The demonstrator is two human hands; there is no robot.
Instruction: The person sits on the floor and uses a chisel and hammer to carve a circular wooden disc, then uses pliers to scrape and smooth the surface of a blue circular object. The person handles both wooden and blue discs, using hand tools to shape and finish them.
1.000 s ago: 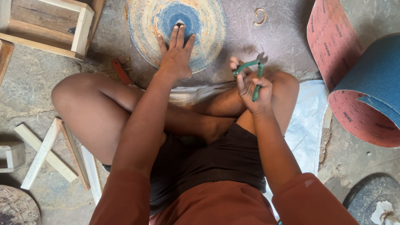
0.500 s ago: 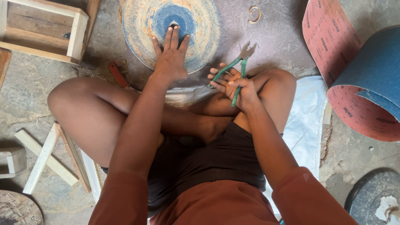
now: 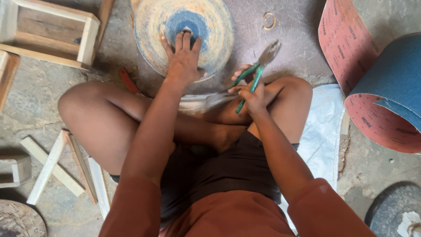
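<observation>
Two hands share the work: the left hand [image 3: 183, 59] lies flat, fingers spread, pinning the round blue-centred abrasive disc [image 3: 184, 33] on the floor at twelve o'clock, while the right hand [image 3: 251, 94], at one o'clock, has its grip closed around green-handled pliers [image 3: 253, 74], nose raised off the disc.

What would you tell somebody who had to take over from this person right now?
Left hand: flat on the round disc, fingers spread near its blue middle, pressing it to the floor.
Right hand: closed on the green-handled pliers, tips pointing up and away over the grey floor, not touching the disc.
A small metal ring lies on the floor beyond the pliers. A sandpaper roll sits at the right.
Done: disc pinned, pliers in hand. Left: the pliers have not met anything.
</observation>
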